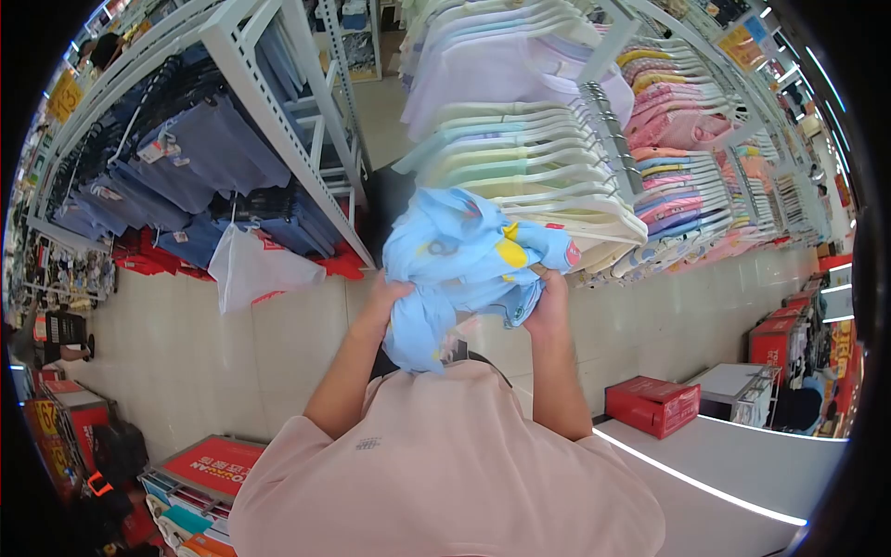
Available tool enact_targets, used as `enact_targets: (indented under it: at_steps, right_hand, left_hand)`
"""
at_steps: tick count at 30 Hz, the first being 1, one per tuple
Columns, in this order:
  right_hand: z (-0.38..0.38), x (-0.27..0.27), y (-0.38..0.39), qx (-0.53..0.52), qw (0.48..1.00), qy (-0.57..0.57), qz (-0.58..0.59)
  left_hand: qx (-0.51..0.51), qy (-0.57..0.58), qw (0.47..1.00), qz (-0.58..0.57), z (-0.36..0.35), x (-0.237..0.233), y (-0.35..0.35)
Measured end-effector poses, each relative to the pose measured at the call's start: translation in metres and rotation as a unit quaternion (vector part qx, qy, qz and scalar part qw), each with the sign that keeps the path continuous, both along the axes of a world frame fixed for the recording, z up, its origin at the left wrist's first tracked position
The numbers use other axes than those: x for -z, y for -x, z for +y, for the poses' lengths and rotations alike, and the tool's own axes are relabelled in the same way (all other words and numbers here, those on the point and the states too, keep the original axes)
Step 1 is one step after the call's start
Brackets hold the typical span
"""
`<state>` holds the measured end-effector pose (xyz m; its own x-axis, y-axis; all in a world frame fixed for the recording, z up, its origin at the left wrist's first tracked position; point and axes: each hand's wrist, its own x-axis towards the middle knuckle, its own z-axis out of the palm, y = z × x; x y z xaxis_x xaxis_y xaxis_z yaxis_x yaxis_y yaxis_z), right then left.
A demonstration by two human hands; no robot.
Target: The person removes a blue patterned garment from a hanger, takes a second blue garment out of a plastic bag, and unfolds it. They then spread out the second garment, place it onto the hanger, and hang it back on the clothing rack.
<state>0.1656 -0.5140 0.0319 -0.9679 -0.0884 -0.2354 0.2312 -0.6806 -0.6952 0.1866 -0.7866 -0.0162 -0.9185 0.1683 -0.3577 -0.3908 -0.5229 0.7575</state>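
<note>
A bunched light blue garment (445, 278) with yellow and grey prints hangs between my hands, in front of my chest. My left hand (392, 295) is closed on its left edge. On the other side, my right hand (549, 302) grips the garment near a small red round label (573, 252). Its folds hide parts of my fingers, and its exact cut cannot be made out. Just beyond it, pale tops on white hangers (538, 176) hang from a metal rail (613, 139).
To the left, a white metal rack (269, 102) holds blue jeans (186, 158), with a white plastic bag (264, 269) hanging from it. Pink and coloured clothes (682, 186) hang at right. A red box (652, 406) sits on a white counter (715, 483) behind me at right.
</note>
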Motion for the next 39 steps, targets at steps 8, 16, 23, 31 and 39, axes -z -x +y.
enact_targets:
  at_steps: [8,16,23,31,39]
  right_hand:
    - [-0.028,0.004,0.015,-0.059,0.998,0.032,0.009]
    - [-0.053,0.007,0.026,-0.106,0.964,-0.227,0.088]
    - [0.044,-0.018,0.025,0.014,0.993,-0.117,0.028]
    - [0.165,-0.042,0.01,0.099,0.975,-0.196,-0.04]
    - [0.266,-0.031,0.022,0.216,0.936,-0.278,0.011]
  left_hand:
    - [-0.072,0.057,0.996,0.007,-0.014,0.0,-0.011]
    - [0.027,0.392,0.896,0.205,0.024,-0.064,-0.004]
    - [-0.288,0.092,0.952,0.045,0.045,-0.018,0.011]
    - [-0.285,-0.119,0.951,0.031,0.086,-0.037,0.018]
    - [-0.307,0.233,0.916,0.115,0.158,-0.036,0.03]
